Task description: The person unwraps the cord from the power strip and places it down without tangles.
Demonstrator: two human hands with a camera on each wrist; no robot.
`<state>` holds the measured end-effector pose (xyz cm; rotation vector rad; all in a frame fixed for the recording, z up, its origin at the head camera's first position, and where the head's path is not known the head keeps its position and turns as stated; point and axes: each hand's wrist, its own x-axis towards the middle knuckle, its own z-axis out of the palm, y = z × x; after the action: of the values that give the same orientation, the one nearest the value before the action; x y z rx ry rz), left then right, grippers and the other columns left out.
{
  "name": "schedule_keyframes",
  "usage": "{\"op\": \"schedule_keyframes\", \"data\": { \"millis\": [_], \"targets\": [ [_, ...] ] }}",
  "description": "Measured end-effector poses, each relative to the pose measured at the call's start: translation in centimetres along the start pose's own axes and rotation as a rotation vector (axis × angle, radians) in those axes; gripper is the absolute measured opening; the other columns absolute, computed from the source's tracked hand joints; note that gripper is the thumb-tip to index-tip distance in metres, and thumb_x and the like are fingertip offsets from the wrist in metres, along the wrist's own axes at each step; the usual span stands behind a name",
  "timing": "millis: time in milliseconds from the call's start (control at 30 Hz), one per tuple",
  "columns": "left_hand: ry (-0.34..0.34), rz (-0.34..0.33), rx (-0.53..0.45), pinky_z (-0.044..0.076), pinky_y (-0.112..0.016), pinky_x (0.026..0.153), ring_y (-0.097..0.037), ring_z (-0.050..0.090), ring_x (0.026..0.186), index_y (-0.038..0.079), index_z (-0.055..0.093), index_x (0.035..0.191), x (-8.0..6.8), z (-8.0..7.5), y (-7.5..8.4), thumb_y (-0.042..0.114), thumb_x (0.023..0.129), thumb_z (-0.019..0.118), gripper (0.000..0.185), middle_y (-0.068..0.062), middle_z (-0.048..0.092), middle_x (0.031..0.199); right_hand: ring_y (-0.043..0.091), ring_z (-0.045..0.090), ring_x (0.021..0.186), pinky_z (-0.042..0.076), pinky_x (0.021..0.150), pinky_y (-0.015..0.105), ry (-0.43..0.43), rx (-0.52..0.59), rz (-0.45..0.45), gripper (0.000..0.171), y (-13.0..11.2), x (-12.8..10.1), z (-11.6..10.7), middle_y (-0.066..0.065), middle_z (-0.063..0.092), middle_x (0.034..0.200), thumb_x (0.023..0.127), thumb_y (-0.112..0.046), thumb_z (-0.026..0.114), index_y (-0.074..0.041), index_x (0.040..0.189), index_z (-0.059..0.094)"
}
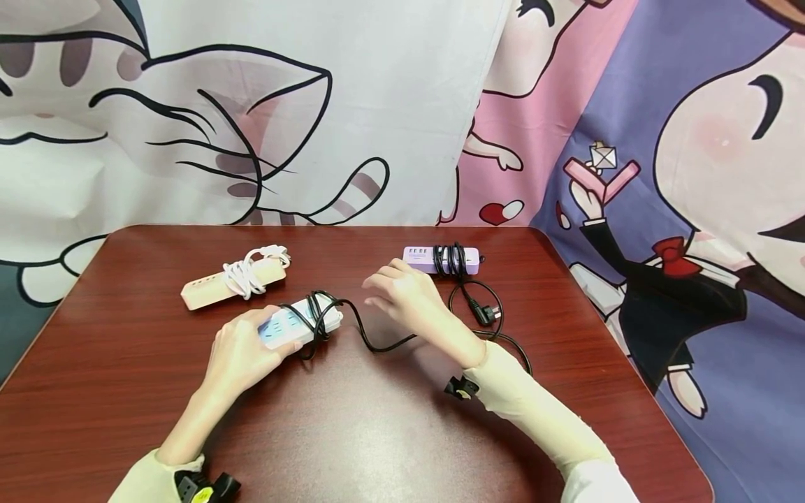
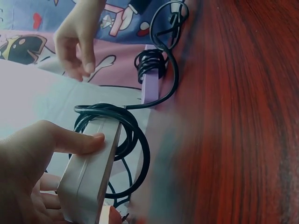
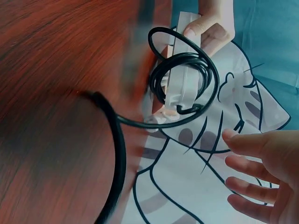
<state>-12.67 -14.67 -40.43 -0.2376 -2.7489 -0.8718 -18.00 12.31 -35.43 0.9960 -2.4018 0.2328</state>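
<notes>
— What do we have in our left hand point(image 1: 242, 349)?

— We grip the white power strip point(image 1: 295, 327) with it, thumb along one side and the other fingers curled under, holding it near the middle of the tabletop point(image 1: 352, 426). Its black cord point(image 1: 371, 342) is looped a few times round the strip's right end, and the rest trails off to the right.

— And our right hand point(image 1: 409, 297)?

— It hovers just right of the strip, fingers point(image 3: 247, 163) spread and relaxed, holding nothing. The loose cord runs beneath the wrist.

— What else lies around?

— Far left we see a beige power strip point(image 1: 229, 283) bound with a white cord point(image 1: 248, 269). Far right, just beyond our right hand, a purple power strip point(image 1: 440, 258) has black cord wound round it, and a black plug point(image 1: 484, 313) lies on the tabletop nearer to us.
</notes>
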Motion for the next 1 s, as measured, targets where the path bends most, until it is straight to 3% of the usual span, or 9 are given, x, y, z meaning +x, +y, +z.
{"op": "schedule_keyframes", "data": {
  "millis": [400, 1000],
  "targets": [
    [-0.032, 0.006, -0.006, 0.042, -0.050, 0.071, -0.034, 0.062, 0.090, 0.003, 0.065, 0.117, 0.1, 0.1, 0.2, 0.030, 0.068, 0.083, 0.060, -0.021, 0.067, 0.112, 0.010, 0.058, 0.087, 0.051, 0.069, 0.024, -0.032, 0.092, -0.090, 0.017, -1.4, 1.0, 1.4, -0.010, 0.070, 0.091, 0.078, -0.028, 0.077, -0.021, 0.094, 0.073],
    [-0.045, 0.037, -0.011, 0.042, -0.044, 0.067, -0.030, 0.061, 0.082, 0.004, 0.066, 0.114, 0.2, 0.2, 0.3, 0.029, 0.066, 0.083, 0.056, -0.018, 0.069, 0.104, 0.009, 0.059, 0.092, 0.051, 0.073, 0.023, -0.094, 0.140, -0.145, 0.013, -2.2, 1.4, 2.4, -0.011, 0.070, 0.095, 0.083, -0.022, 0.073, -0.022, 0.096, 0.073]
  ]
}}
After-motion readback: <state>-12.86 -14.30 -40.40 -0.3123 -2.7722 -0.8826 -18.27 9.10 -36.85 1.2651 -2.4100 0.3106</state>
